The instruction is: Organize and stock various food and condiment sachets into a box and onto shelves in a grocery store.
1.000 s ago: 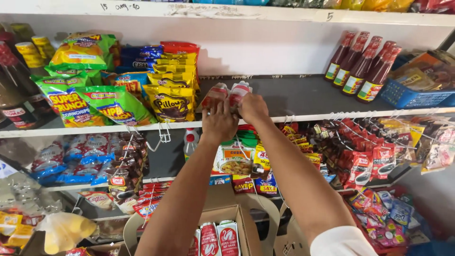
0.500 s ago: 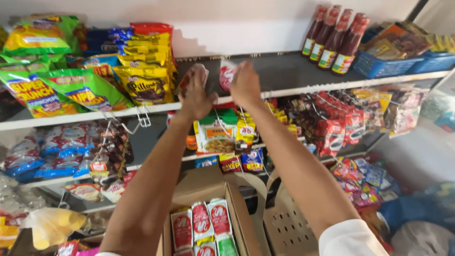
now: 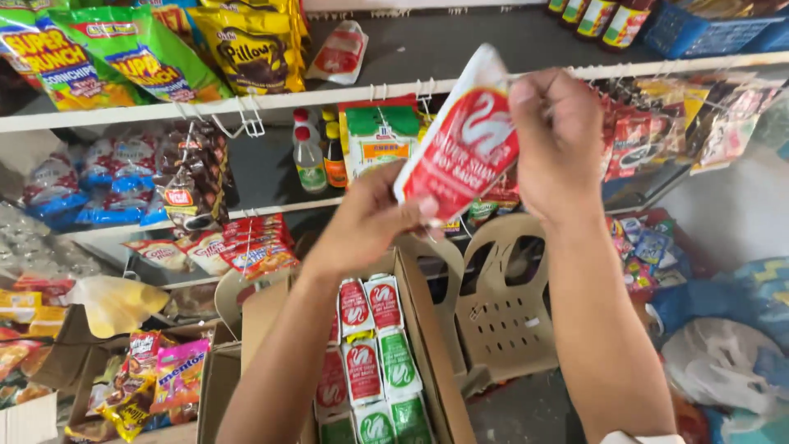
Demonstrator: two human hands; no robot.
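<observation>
Head view shows a red and white sauce pouch (image 3: 462, 140) held up in the air between both hands, in front of the middle shelf and above the open cardboard box (image 3: 427, 329). Its long axis runs on a slant, from a low near-left corner up to a high far-right corner. The right hand (image 3: 559, 140) pinches the upper right edge, with fingers closed on the pouch's top corner, and the left hand (image 3: 370, 218) closes on the lower left corner from below, its thumb lying on the front face. Both hands touch the pouch, so neither is nearer; the right sits higher and to the right, the left lower and to the left. Straight below, the box holds rows of like pouches (image 3: 370, 353), red ones and green ones, packed upright side by side. Far up on the top shelf (image 3: 329, 94) one more pouch (image 3: 337, 53) of the same kind leans just beside the yellow snack bags (image 3: 251, 45), well apart from the hands. A beige plastic chair (image 3: 501, 304) stands to the right of the box
</observation>
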